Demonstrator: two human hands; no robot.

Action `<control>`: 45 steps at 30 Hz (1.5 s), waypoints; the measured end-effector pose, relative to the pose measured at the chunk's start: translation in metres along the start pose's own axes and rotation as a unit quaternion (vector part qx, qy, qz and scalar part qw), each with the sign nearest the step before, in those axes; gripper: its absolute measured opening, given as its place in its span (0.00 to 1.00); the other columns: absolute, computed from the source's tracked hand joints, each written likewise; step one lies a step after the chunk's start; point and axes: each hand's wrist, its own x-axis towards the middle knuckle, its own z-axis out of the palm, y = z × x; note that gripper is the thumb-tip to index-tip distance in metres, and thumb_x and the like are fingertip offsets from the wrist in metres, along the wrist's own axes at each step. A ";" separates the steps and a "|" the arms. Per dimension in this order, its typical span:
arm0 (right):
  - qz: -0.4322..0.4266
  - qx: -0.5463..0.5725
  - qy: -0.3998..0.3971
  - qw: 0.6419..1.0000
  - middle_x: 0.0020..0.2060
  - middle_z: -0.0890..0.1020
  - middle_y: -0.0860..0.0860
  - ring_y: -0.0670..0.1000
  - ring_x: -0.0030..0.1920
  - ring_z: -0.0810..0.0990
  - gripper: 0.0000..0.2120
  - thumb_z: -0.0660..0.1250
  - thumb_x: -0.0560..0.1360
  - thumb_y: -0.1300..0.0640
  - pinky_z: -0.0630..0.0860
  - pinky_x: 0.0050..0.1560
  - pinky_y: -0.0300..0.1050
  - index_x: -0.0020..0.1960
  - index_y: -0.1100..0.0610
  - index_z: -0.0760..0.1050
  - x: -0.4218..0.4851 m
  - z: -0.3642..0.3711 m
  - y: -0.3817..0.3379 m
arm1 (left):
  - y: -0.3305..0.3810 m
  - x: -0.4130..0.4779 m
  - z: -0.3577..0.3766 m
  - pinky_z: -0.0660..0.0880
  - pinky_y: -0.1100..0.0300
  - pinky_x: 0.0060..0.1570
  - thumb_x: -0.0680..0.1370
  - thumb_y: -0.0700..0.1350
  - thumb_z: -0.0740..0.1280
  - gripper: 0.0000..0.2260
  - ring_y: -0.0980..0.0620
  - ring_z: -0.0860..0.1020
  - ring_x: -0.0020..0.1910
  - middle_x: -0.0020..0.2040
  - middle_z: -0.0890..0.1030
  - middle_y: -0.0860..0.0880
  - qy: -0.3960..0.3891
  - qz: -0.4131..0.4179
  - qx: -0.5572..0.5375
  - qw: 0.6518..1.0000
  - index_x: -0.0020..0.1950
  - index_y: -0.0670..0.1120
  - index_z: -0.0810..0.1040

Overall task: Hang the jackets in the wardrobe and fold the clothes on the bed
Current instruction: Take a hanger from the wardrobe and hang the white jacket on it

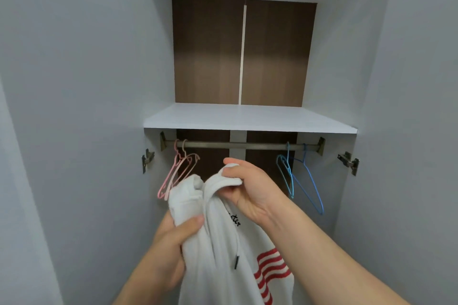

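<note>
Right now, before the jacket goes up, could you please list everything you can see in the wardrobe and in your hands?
wardrobe: 1, pale grey, open, all around the view
back panel: 1, dark brown, behind shelf and rail
shelf: 1, white, across the middle
rail: 1, metal, just under the shelf
hinges: 4, metal, two on each side wall
pink hangers: 2, pink and pale pink, left end of the rail
blue hangers: 2, blue, right end of the rail
jacket: 1, white with red stripes, held below the rail
drawstring: 1, black tip, hanging down the jacket's front
left hand: 1, gripping the jacket's left side
right hand: 1, pinching its top edge
</note>
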 end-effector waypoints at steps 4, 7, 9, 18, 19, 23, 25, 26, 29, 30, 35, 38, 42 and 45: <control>0.036 0.064 -0.008 0.997 0.37 0.74 0.58 0.55 0.37 0.78 0.06 0.64 0.76 0.70 0.82 0.43 0.55 0.52 0.66 0.74 0.000 -0.016 0.009 | -0.016 0.008 0.018 0.79 0.47 0.55 0.61 0.49 0.80 0.35 0.48 0.82 0.56 0.57 0.83 0.49 0.048 0.033 0.187 0.981 0.67 0.55 0.74; 0.046 0.070 -0.010 0.996 0.36 0.76 0.58 0.54 0.34 0.81 0.04 0.64 0.77 0.68 0.81 0.40 0.52 0.51 0.63 0.73 0.000 -0.038 0.006 | -0.035 0.023 0.019 0.77 0.42 0.58 0.72 0.41 0.76 0.23 0.47 0.82 0.55 0.55 0.84 0.50 0.108 -0.004 0.169 0.980 0.64 0.54 0.76; 0.049 0.067 -0.011 0.997 0.40 0.78 0.60 0.58 0.39 0.84 0.06 0.65 0.77 0.66 0.81 0.42 0.54 0.54 0.64 0.73 0.002 -0.055 0.004 | -0.048 0.034 0.019 0.79 0.46 0.53 0.73 0.38 0.73 0.18 0.48 0.83 0.51 0.50 0.85 0.51 0.118 -0.029 0.164 0.979 0.60 0.54 0.78; 0.044 -0.178 0.115 0.976 0.43 0.85 0.57 0.55 0.41 0.85 0.16 0.65 0.74 0.57 0.81 0.43 0.48 0.61 0.56 0.74 0.054 -0.169 -0.007 | -0.107 0.106 0.027 0.76 0.37 0.55 0.73 0.37 0.71 0.21 0.39 0.81 0.53 0.55 0.82 0.43 0.155 -0.074 0.150 0.974 0.65 0.47 0.76; 0.047 -0.181 0.131 0.974 0.42 0.85 0.56 0.54 0.40 0.84 0.13 0.64 0.76 0.58 0.81 0.42 0.48 0.60 0.56 0.75 0.063 -0.186 -0.010 | -0.114 0.118 0.026 0.76 0.38 0.55 0.73 0.37 0.72 0.21 0.39 0.80 0.53 0.55 0.82 0.43 0.163 -0.078 0.149 0.972 0.65 0.47 0.76; 0.043 -0.213 0.214 0.952 0.39 0.84 0.54 0.51 0.34 0.81 0.07 0.62 0.79 0.61 0.80 0.37 0.44 0.55 0.56 0.77 0.105 -0.255 -0.026 | -0.140 0.167 0.021 0.77 0.47 0.44 0.71 0.35 0.72 0.15 0.39 0.82 0.48 0.46 0.85 0.44 0.201 -0.088 0.136 0.966 0.53 0.50 0.81; 0.036 -0.233 0.252 0.939 0.38 0.82 0.55 0.50 0.32 0.79 0.06 0.62 0.79 0.63 0.79 0.35 0.43 0.52 0.57 0.76 0.129 -0.289 -0.035 | -0.151 0.194 0.018 0.78 0.46 0.44 0.70 0.34 0.72 0.12 0.38 0.83 0.45 0.41 0.86 0.44 0.209 -0.093 0.130 0.965 0.49 0.48 0.83; 0.034 -0.241 0.268 0.932 0.37 0.81 0.55 0.50 0.30 0.78 0.06 0.62 0.78 0.65 0.78 0.33 0.42 0.50 0.57 0.76 0.141 -0.304 -0.038 | -0.156 0.206 0.018 0.79 0.44 0.44 0.70 0.33 0.71 0.12 0.37 0.83 0.45 0.41 0.86 0.43 0.207 -0.098 0.126 0.965 0.49 0.47 0.83; 0.032 -0.293 0.308 0.905 0.30 0.78 0.51 0.47 0.26 0.74 0.09 0.62 0.76 0.68 0.74 0.29 0.38 0.44 0.56 0.75 0.174 -0.342 -0.044 | -0.169 0.238 0.022 0.79 0.46 0.41 0.71 0.33 0.70 0.11 0.39 0.85 0.41 0.41 0.85 0.40 0.198 -0.099 0.118 0.968 0.50 0.45 0.83; 0.033 -0.317 0.318 0.893 0.30 0.76 0.51 0.46 0.25 0.73 0.09 0.62 0.76 0.68 0.73 0.29 0.38 0.43 0.55 0.74 0.185 -0.353 -0.045 | -0.173 0.247 0.024 0.79 0.49 0.38 0.71 0.33 0.70 0.11 0.41 0.85 0.39 0.41 0.85 0.41 0.199 -0.096 0.117 0.968 0.50 0.45 0.83; 0.043 -0.486 0.355 0.798 0.48 0.81 0.52 0.53 0.47 0.80 0.15 0.72 0.74 0.54 0.75 0.51 0.45 0.59 0.57 0.76 0.229 -0.398 -0.043 | -0.185 0.288 0.038 0.78 0.52 0.36 0.72 0.33 0.68 0.13 0.44 0.85 0.39 0.42 0.86 0.43 0.174 -0.072 0.096 0.977 0.46 0.51 0.84; 0.071 -0.536 0.325 0.776 0.61 0.80 0.52 0.54 0.61 0.79 0.28 0.71 0.74 0.43 0.69 0.53 0.38 0.68 0.57 0.74 0.242 -0.403 -0.040 | -0.187 0.305 0.045 0.79 0.50 0.40 0.72 0.32 0.67 0.17 0.45 0.85 0.43 0.44 0.86 0.45 0.148 -0.062 0.091 0.983 0.45 0.54 0.84; 0.079 -0.521 0.309 0.791 0.63 0.79 0.52 0.54 0.63 0.77 0.30 0.64 0.76 0.36 0.70 0.60 0.43 0.68 0.57 0.73 0.256 -0.403 -0.031 | -0.189 0.323 0.046 0.78 0.47 0.45 0.72 0.32 0.67 0.15 0.43 0.85 0.45 0.47 0.85 0.43 0.138 -0.076 0.078 0.984 0.48 0.50 0.84; 0.079 -0.441 0.310 0.839 0.55 0.79 0.47 0.50 0.55 0.78 0.24 0.63 0.75 0.33 0.73 0.59 0.47 0.60 0.51 0.74 0.263 -0.395 -0.024 | -0.186 0.334 0.046 0.78 0.44 0.50 0.72 0.33 0.67 0.15 0.41 0.84 0.48 0.49 0.85 0.42 0.125 -0.085 0.077 0.985 0.55 0.47 0.81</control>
